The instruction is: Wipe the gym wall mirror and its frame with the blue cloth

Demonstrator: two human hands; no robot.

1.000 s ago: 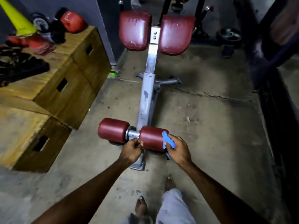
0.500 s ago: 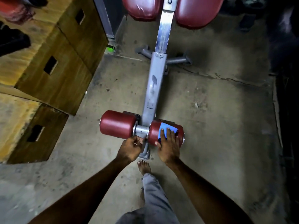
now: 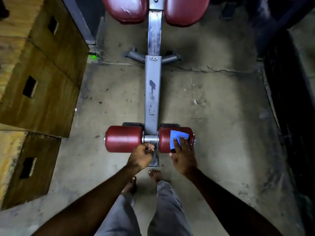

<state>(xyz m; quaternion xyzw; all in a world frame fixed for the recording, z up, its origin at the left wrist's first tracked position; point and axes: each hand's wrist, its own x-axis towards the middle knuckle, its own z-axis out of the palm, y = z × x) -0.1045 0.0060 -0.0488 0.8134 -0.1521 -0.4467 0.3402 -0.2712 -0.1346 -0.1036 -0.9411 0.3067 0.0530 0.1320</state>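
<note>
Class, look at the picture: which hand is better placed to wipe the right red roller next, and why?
Right. The right hand lies flat on the blue cloth atop the right roller; the left hand is curled round the grey bar between the rollers, holding no cloth.

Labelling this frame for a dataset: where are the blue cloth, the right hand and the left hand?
blue cloth (image 3: pixel 177 136): head view, its bare upper-left part.
right hand (image 3: pixel 185 159): head view, back of the hand.
left hand (image 3: pixel 141 155): head view, knuckles of the fist at the bench frame (image 3: pixel 152 99).
</note>
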